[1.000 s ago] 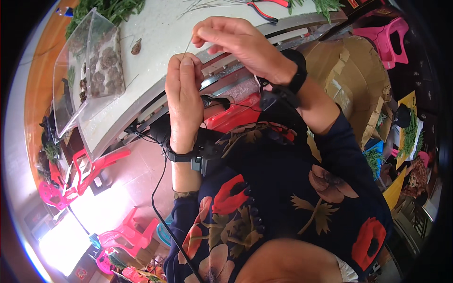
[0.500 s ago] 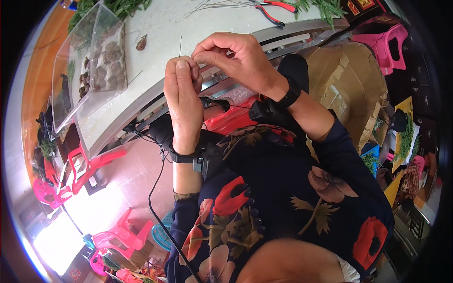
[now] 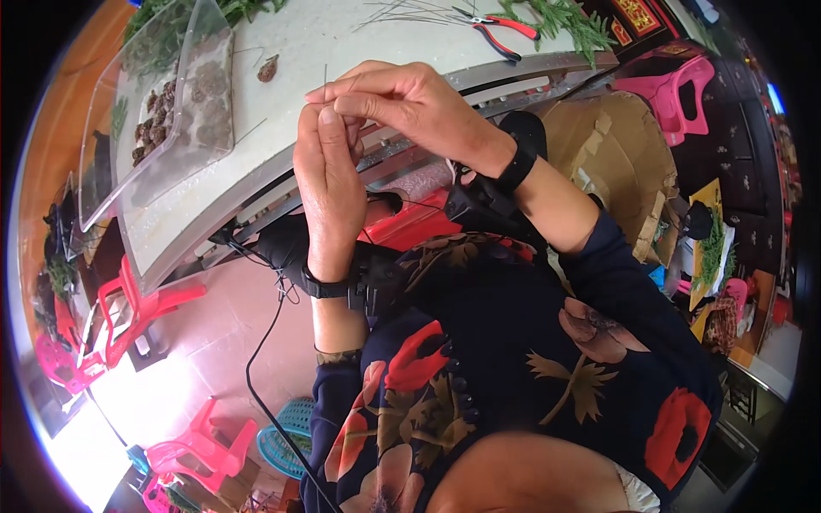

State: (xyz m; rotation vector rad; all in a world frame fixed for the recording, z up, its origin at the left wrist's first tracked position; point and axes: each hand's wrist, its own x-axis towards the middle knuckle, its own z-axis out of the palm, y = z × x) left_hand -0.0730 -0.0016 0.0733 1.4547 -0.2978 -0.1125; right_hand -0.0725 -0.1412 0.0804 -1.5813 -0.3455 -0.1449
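Although the white table (image 3: 295,30) fills much of the upper left, its far side runs out of view at the top. On it at the left is a clear plastic box (image 3: 171,167), whose cloudy wall makes some brown cones inside hard to make out; the green foliage behind it is cut off by the upper edge.

Above the table's near edge the hands meet. The left hand (image 3: 332,175) points up, wrist nearly straight, pinching between thumb and fingers, their tips partly covered. The right hand (image 3: 419,107) reaches across from the right, palm down, fingers together and thumb tucked below them; what its fingertips grip cannot be told.

Red-and-black pliers (image 3: 481,20) lie near the top edge, and one loose cone (image 3: 268,68) lies beside the box. A thin dark wire (image 3: 325,77) rises from the left hand's pinch, its lower end hidden.
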